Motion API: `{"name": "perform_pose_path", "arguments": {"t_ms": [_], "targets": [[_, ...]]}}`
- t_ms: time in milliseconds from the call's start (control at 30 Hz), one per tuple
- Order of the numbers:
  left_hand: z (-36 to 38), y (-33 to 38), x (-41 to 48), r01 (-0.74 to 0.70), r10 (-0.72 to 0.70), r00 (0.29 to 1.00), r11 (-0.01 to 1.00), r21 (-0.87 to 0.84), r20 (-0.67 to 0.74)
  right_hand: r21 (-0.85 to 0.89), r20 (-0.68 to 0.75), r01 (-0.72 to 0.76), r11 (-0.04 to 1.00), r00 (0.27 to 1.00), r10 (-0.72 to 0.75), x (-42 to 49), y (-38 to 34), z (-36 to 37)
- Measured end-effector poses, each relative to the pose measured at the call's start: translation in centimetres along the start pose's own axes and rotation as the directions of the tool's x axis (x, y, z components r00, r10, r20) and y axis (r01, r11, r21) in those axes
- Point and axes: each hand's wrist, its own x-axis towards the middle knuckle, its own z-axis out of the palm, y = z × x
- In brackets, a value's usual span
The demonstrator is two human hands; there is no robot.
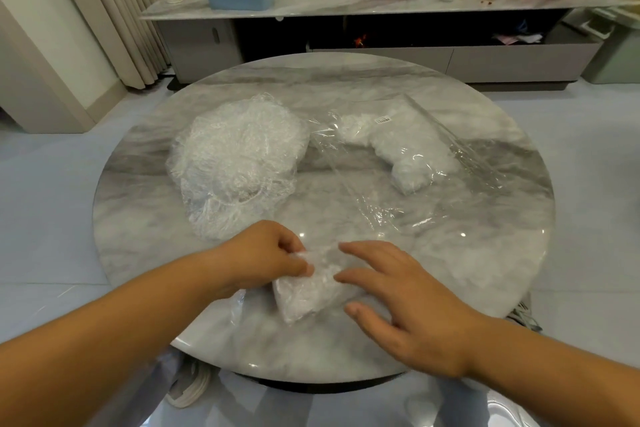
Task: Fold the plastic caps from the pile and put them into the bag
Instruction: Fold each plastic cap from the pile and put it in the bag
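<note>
Folding one plastic cap [306,291] at the near edge of the round table [485,253], the left hand [266,256] pinches its upper end while the right hand [398,302] hovers over it with straight, spread fingers. Folded caps already sit in the bag [408,149] far right. A large pile [239,163] waits far left, so much seems left.

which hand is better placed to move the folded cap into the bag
Probably the left hand: it pinches the folded cap. The right hand is open, on the side of the bag, so free to hold it open.
</note>
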Motion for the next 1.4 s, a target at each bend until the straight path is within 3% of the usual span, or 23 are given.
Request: {"name": "perform_pose_path", "arguments": {"t_ms": [133, 233, 400, 500, 667, 767, 900, 1067, 1267, 1400], "targets": [[-0.7, -0.3, -0.9, 0.038, -0.036, 0.999, 0.929, -0.369, 0.013, 0.386, 0.057, -0.283, 0.878, 0.957, 0.284, 1.2, -1.2, -1.2], [-0.7, -0.3, -1.7, 0.072, -0.038, 0.997, 0.839, -0.539, 0.073, 0.585, 0.092, -0.347, 0.733, 0.927, 0.365, 2.4, -1.4, -1.7], [0.1, -0.4, -2.5, 0.112, -0.009, 0.987, 0.753, -0.649, 0.160, 0.789, 0.148, -0.353, 0.503, 0.904, 0.401, 3.7, -1.4, -1.6], [0.5, -0.6, -2.8, 0.134, -0.018, 0.983, 0.749, -0.649, 0.182, 0.816, 0.121, -0.338, 0.469, 0.894, 0.432, 4.1, -1.6, -1.2], [1.0, -0.7, -3.0, 0.187, -0.085, 0.978, 0.761, -0.622, 0.189, 0.693, -0.004, -0.204, 0.692, 0.958, 0.287, 3.6, -2.1, -1.0], [1.2, -0.7, -3.0, 0.251, -0.114, 0.960, 0.750, -0.612, 0.254, 0.508, -0.019, -0.113, 0.854, 0.990, 0.142, 2.9, -2.3, -0.9], [0.8, -0.4, -3.2, 0.377, -0.139, 0.912, 0.656, -0.654, 0.386, 0.256, 0.008, 0.053, 0.965, 0.998, -0.057, 2.1, -2.3, -0.7], [0.0, -0.3, -3.3, 0.435, -0.054, 0.878, 0.509, -0.743, 0.476, 0.058, 0.038, 0.187, 0.981, 0.981, -0.189, 1.6, -2.1, -0.5], [0.5, -0.2, -3.1, 0.408, -0.069, 0.891, 0.555, -0.725, 0.449, -0.131, 0.119, 0.405, 0.905, 0.913, -0.391, 1.2, -1.9, 0.1], [1.3, -0.5, -2.8, 0.303, -0.084, 0.945, 0.580, -0.756, 0.315, -0.314, 0.149, 0.452, 0.835, 0.892, -0.427, 1.1, -1.6, 0.6]]}}
